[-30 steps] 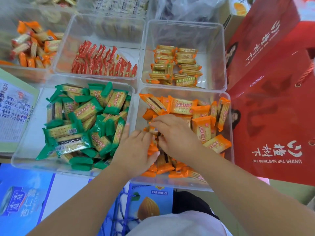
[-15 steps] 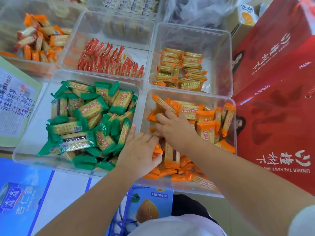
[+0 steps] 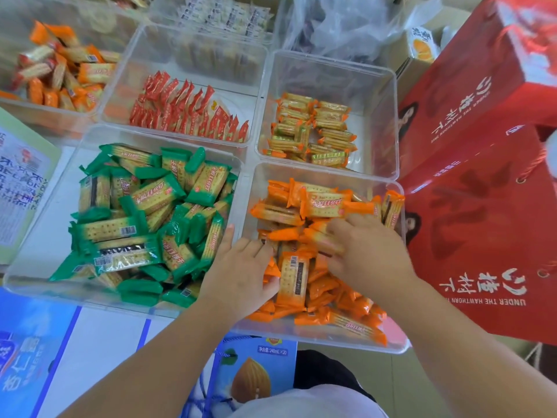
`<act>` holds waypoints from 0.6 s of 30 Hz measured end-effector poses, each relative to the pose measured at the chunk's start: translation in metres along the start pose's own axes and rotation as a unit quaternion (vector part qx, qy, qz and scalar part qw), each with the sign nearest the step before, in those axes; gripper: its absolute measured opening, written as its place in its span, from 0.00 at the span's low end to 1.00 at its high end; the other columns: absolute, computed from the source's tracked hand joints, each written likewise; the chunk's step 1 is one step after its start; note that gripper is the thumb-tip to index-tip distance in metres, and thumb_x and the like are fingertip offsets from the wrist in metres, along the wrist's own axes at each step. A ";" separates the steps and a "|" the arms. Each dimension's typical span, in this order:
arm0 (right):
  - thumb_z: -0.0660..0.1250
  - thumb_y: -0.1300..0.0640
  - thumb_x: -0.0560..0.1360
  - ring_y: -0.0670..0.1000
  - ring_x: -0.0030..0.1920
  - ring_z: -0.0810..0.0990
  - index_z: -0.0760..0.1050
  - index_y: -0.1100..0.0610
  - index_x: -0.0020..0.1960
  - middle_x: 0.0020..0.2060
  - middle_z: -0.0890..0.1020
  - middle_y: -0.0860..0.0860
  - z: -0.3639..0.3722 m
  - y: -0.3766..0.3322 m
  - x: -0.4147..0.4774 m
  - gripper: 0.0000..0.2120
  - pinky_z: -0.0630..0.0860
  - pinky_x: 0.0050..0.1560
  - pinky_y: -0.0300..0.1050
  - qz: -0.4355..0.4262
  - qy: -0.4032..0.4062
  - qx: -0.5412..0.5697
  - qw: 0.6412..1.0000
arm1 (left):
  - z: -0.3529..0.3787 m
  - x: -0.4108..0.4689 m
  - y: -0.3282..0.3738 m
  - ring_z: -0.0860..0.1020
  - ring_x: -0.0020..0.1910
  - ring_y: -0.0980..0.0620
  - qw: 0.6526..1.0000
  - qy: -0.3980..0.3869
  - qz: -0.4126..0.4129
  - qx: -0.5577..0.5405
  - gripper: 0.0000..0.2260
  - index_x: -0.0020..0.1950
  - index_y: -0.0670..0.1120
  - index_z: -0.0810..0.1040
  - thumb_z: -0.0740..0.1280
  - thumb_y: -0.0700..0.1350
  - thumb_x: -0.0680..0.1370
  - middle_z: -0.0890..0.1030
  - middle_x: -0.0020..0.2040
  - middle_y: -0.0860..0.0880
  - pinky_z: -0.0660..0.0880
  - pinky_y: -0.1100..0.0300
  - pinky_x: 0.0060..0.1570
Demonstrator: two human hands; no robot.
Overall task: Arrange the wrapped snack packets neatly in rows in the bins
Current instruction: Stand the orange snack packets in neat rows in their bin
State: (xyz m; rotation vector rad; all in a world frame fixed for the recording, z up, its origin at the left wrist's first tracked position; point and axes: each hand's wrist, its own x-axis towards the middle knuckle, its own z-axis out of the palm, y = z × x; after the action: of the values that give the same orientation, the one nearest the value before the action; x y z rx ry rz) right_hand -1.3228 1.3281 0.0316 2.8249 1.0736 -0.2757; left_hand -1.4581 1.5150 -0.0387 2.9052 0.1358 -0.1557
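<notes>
Both hands are in the near right bin [image 3: 402,333], where the orange packets [image 3: 322,206] lie in a loose heap, with no rows that we can make out. The left hand [image 3: 241,273] lies across the bin's left wall, its fingers fairly straight. Its thumb is against the edge of one packet [image 3: 294,276] that lies lengthways between the hands. We read that as steadying, not a grasp. The right hand [image 3: 367,254] curves over the middle of the heap with its fingertips [image 3: 328,239] down among the wrappers. It is blurred, so we cannot tell whether it pinches a packet or only pushes.

Our worries from here:

- **Spill:** The heap stands high at the back, close to the rim. A broad sweep of the right hand could tip packets over the wall and mix them with the green packets [image 3: 144,215] next door.
- **Collapse:** The wrappers look glossy and probably slippery. Packets set on edge would lean and topple unless something braces the end of the row.
- **Breakage:** These look like thin biscuits. Pressing down to flatten the pile could crack them inside the wrap.
- **Stray contact:** The left hand straddles the wall, with one finger out over the green side, so a careless shift could disturb that bin too.
- **Sliding:** The bin looks light, and a hard shove might move it.
</notes>
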 end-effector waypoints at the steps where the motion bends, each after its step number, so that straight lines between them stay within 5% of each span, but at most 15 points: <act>1: 0.70 0.48 0.64 0.58 0.49 0.77 0.78 0.51 0.52 0.44 0.79 0.51 -0.003 0.007 -0.005 0.17 0.76 0.45 0.52 0.028 0.003 -0.010 1.000 | 0.000 0.000 0.000 0.77 0.56 0.48 1.000 -0.001 0.000 0.001 0.23 0.60 0.50 0.79 0.56 0.62 0.74 0.80 0.51 0.52 0.49 0.41 0.77; 6: 0.71 0.46 0.64 0.60 0.60 0.72 0.78 0.50 0.59 0.57 0.77 0.51 -0.010 0.015 -0.010 0.24 0.68 0.57 0.56 0.080 -0.012 -0.065 0.995 | 0.000 0.000 0.000 0.77 0.56 0.48 1.000 -0.001 0.002 0.006 0.24 0.59 0.50 0.78 0.54 0.61 0.75 0.80 0.52 0.52 0.50 0.40 0.77; 10: 0.70 0.57 0.71 0.56 0.65 0.74 0.77 0.54 0.66 0.62 0.78 0.52 -0.009 -0.020 0.011 0.23 0.71 0.66 0.55 -0.076 0.018 0.175 0.981 | -0.001 0.000 0.000 0.77 0.55 0.48 1.000 -0.001 0.002 0.005 0.23 0.59 0.49 0.78 0.55 0.61 0.75 0.80 0.51 0.52 0.50 0.40 0.77; 13: 0.62 0.65 0.78 0.50 0.66 0.75 0.76 0.54 0.69 0.66 0.78 0.51 -0.005 -0.055 0.039 0.21 0.73 0.66 0.46 -0.131 -0.115 0.336 0.926 | 0.001 -0.001 -0.001 0.78 0.55 0.47 1.000 0.003 0.006 0.002 0.24 0.60 0.47 0.79 0.57 0.60 0.75 0.80 0.50 0.50 0.52 0.39 0.76; 15: 0.57 0.66 0.80 0.52 0.67 0.75 0.73 0.56 0.72 0.68 0.77 0.53 0.008 -0.070 0.063 0.22 0.73 0.66 0.48 -0.139 -0.205 0.318 0.915 | 0.001 -0.001 -0.001 0.78 0.55 0.47 1.000 0.007 0.009 0.005 0.24 0.62 0.46 0.79 0.60 0.60 0.74 0.81 0.50 0.50 0.53 0.39 0.77; 18: 0.58 0.65 0.80 0.59 0.61 0.78 0.73 0.57 0.70 0.62 0.80 0.58 0.029 -0.076 0.093 0.19 0.77 0.56 0.53 -0.175 -0.259 0.138 0.940 | 0.001 -0.001 -0.002 0.78 0.52 0.48 1.000 0.010 0.011 0.001 0.20 0.56 0.47 0.80 0.63 0.60 0.73 0.80 0.46 0.51 0.52 0.40 0.77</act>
State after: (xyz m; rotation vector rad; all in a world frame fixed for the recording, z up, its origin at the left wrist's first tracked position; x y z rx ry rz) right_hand -1.3088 1.4401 -0.0189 2.5034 1.4733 -1.2082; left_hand -1.4589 1.5171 -0.0400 2.9105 0.1061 -0.1219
